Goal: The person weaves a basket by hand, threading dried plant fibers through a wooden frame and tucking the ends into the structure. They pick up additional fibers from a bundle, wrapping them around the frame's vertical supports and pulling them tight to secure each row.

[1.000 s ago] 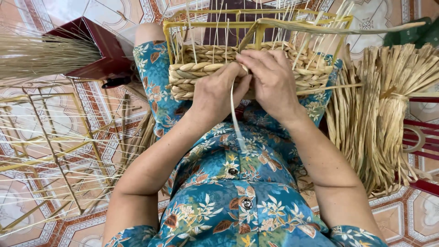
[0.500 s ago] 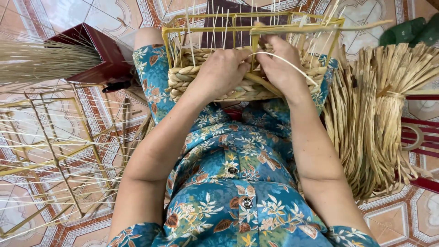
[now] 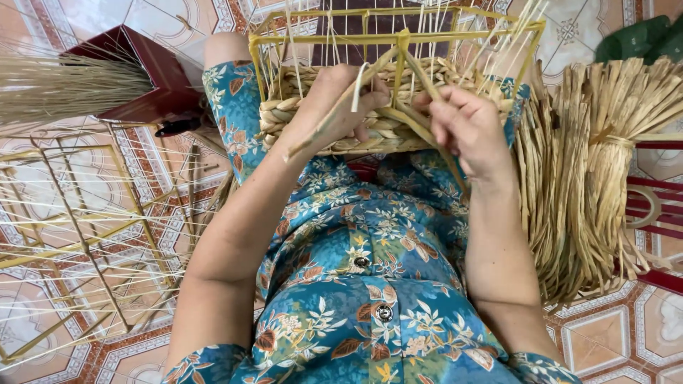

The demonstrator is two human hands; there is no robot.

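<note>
**Both hands at the half-woven basket**

We see the basket [image 3: 370, 107] resting on the person's lap, against the knees; its yellow wire frame [image 3: 398, 39] stands open above a low band of braided straw; thin pale strings run upright between the frame's bars. Our left hand [image 3: 334, 103] lies on the braid's near side, fingers curled and pinching a flat straw strand [image 3: 341, 110] that slants down toward the wrist; our right hand [image 3: 466, 128] is just beside it, fingers closed on another strand [image 3: 434, 89] that rises to the frame's middle post; the two hands are close but apart. A large bundle of straw [image 3: 590, 185] lies on the tiled floor [image 3: 64, 334] to the right, touching the basket's side; an empty wire frame [image 3: 78, 235] strung with threads lies to the left; a sheaf of thin dry stalks [image 3: 64, 85] rests by a dark red stool [image 3: 153, 78].
</note>
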